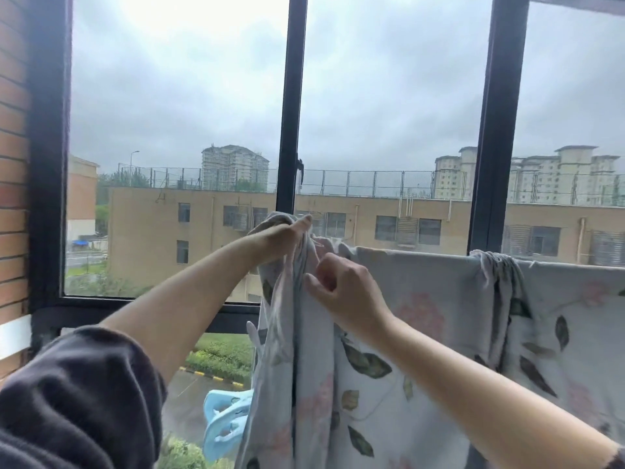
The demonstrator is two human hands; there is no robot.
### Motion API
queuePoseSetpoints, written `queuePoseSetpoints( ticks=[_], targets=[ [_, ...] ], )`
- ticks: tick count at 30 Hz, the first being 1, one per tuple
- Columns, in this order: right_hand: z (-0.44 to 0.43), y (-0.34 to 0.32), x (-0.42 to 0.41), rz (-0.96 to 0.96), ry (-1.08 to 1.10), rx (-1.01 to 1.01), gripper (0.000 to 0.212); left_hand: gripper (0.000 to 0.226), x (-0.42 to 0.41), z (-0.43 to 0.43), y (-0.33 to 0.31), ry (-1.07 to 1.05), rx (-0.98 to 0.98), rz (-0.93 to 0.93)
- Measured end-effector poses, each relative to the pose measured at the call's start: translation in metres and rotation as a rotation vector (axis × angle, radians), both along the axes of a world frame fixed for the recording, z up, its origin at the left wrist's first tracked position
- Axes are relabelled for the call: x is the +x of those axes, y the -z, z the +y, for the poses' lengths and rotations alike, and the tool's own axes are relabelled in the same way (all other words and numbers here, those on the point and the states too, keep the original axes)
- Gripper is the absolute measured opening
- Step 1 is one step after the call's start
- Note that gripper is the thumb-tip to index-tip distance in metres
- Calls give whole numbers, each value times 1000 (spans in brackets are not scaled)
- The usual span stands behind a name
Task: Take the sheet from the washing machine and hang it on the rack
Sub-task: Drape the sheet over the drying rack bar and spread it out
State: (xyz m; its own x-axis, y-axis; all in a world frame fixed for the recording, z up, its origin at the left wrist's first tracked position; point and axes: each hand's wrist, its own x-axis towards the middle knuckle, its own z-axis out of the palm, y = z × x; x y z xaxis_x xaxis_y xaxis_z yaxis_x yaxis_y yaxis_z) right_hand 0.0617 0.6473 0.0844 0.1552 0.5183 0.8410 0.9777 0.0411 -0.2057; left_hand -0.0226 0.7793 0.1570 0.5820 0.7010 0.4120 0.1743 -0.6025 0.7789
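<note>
Partly hidden behind left hand (pixel 282 240) and right hand (pixel 343 291): bunched sheet (pixel 439 333).

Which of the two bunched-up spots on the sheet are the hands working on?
The left bunch, gripped by the left hand and right hand. The right bunch hangs untouched.

You have the sheet (pixel 439 316) from 6 to 3 o'clock: pale blue-grey, printed with faded pink blossoms and scattered leaves in olive and dark green. Your sleeve (pixel 74 401) at 8 o'clock is dark charcoal grey, and the plastic clips (pixel 225 424) at 7 o'clock are light blue. The window frame (pixel 292 96) is black, the brick wall (pixel 12 130) at 9 o'clock is red-brown with pale joints, and the building (pixel 203 225) outside is tan under a grey sky (pixel 389 79).
</note>
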Motion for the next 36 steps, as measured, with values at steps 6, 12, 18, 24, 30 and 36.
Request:
queuePoseSetpoints(
  ticks=[6, 12, 18, 24, 30, 36],
  targets=[
    [33, 10, -20, 476, 37, -240, 14, 73, -4, 0, 7, 204, -153, 16],
    [12, -1, 4, 557, 45, -54, 21, 88, -42, 42, 55, 214, -347, 163],
    [16, -1, -8, 373, 102, -259, 20, 75, -53, 60, 69, 57, -195, -43],
    [22, 10, -12, 414, 71, -282, 25, 94, -42, 83, 56, 175, -517, -7],
    [27, 29, -9, 378, 124, -372, 23, 93, -21, 86, 128, 391, -650, 257],
    [19, 29, -9, 387, 93, -385, 25, 62, -32, 94, 69, 135, -242, -121]
  ],
)
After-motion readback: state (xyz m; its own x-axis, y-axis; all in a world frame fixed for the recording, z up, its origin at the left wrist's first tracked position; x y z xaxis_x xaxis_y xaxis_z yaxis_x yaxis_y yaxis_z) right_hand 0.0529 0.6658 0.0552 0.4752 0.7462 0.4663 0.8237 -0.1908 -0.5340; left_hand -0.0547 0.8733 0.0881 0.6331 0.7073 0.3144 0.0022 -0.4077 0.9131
